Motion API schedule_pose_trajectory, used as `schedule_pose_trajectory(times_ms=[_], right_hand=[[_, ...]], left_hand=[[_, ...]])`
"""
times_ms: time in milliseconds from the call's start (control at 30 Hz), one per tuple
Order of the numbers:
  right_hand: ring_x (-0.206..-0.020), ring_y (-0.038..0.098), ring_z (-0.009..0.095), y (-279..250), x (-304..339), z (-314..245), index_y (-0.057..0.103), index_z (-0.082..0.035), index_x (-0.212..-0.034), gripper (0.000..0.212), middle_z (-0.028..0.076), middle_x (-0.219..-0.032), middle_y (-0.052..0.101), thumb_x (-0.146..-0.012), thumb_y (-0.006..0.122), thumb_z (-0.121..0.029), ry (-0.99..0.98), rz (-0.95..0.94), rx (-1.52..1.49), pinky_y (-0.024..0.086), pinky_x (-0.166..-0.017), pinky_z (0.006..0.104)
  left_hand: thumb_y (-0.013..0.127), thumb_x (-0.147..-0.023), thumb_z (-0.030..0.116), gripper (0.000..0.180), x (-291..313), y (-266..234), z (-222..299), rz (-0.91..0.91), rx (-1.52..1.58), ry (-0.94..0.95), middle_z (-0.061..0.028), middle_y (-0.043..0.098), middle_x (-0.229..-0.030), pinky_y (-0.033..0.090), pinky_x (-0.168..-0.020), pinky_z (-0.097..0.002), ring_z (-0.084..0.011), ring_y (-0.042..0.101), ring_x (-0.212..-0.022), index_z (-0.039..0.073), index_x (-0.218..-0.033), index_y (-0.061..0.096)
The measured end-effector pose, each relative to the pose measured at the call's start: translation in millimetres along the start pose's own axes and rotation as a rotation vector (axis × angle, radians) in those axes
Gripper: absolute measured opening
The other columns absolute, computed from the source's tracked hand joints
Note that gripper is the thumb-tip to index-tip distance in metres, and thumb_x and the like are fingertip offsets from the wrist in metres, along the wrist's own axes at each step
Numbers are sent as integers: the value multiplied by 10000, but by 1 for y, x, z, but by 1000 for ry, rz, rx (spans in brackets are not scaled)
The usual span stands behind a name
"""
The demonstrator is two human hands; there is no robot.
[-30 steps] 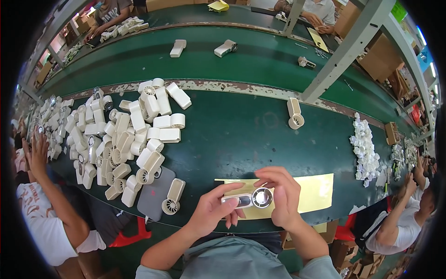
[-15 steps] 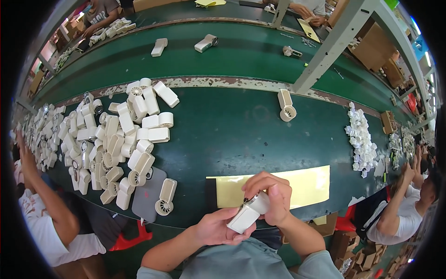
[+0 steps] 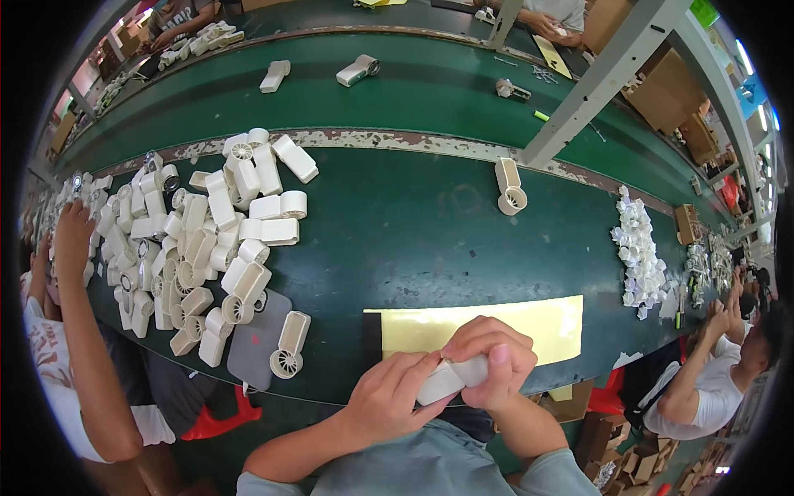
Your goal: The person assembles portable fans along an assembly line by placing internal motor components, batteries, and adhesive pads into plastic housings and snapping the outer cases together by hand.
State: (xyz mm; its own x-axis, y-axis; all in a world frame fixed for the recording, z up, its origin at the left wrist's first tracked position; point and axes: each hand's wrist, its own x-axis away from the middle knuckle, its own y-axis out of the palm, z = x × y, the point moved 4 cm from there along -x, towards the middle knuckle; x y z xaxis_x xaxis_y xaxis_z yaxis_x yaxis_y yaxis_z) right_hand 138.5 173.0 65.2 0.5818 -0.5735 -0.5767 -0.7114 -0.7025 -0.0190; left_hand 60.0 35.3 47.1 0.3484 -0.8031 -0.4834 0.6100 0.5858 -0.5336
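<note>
Between my two hands, just over the table's front edge, is a white plastic fan housing with a boxy handle and a round head. My left hand is closed around the handle end, its fingers along the upper side. Around the round head wraps my right hand, thumb pressed against it. Fingers of both hands meet at the top of the housing and hide that part. Behind my hands lies a yellow sheet with a black strip at its left end.
To the left is a big heap of white fan housings, with a grey phone and a loose housing beside it. One housing lies farther back. Small white parts are piled right. A metal post rises behind; co-workers sit both sides.
My left fingers have come up over the housing and now meet the right hand's fingers. The housing has turned slightly. At the left, a co-worker's arm has reached toward the heap.
</note>
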Motion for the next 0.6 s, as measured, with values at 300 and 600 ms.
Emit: schedule_pose_trajectory(times_ms=[300,600], right_hand=[[-612,650,253,2,-3,-2,617,42,-714,370,163,-693,641,-977,443,-150,61,-39,-43,545,-586,352],[-679,692,289,8,-11,0,649,78,-803,254,197,-755,668,-938,477,-50,-107,-124,-344,579,-632,360]], left_hand=[[884,-621,126,595,-5,-7,-1,11,-63,138,-148,682,-961,554,-676,-357,-292,679,-785,-61,-1135,651],[351,-1109,444,523,27,19,-29,-744,1942,-732,-194,636,-1160,548,-766,-307,-219,673,-921,35,-1436,371]])
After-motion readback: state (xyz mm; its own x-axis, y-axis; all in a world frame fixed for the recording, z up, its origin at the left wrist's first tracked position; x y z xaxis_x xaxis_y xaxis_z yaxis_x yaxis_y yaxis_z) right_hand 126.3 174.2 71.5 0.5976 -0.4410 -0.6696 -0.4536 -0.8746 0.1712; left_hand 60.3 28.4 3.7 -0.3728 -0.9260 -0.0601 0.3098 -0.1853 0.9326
